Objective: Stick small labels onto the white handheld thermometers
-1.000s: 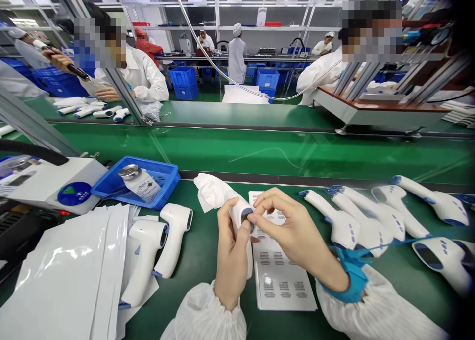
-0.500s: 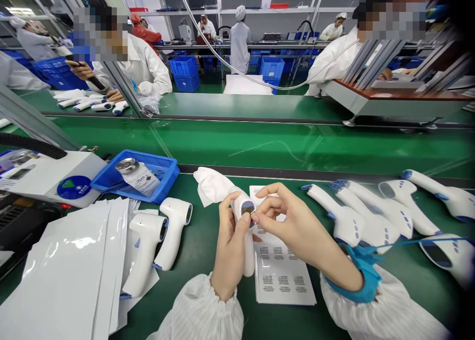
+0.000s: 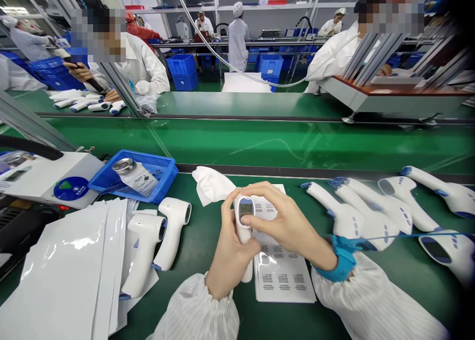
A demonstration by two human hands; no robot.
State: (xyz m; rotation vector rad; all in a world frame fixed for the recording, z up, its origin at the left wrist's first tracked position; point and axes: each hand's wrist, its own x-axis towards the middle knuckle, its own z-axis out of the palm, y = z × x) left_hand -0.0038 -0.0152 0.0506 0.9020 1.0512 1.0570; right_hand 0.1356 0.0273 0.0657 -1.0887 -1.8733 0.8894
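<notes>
My left hand is wrapped round a white infrared thermometer, held upright with its small grey screen towards me. My right hand grips the same thermometer from the right, its thumb on the lower edge of the screen and its fingers curled over the top. Beneath and beside it lies a sheet of printed labels. Behind the hands is a crumpled white cloth. To the left, two white thermometers lie on their sides, one partly on white paper.
Several more thermometers lie at the right. At the left are glossy white sheets, a blue tray with a metal-topped bottle, and a white device. Beyond the green belt, co-workers sit by a metal-framed fixture and more thermometers.
My right hand has moved from a fingertip pinch at the screen's edge to a grip round the thermometer's head, thumb at the screen. The thermometer has turned more squarely towards me.
</notes>
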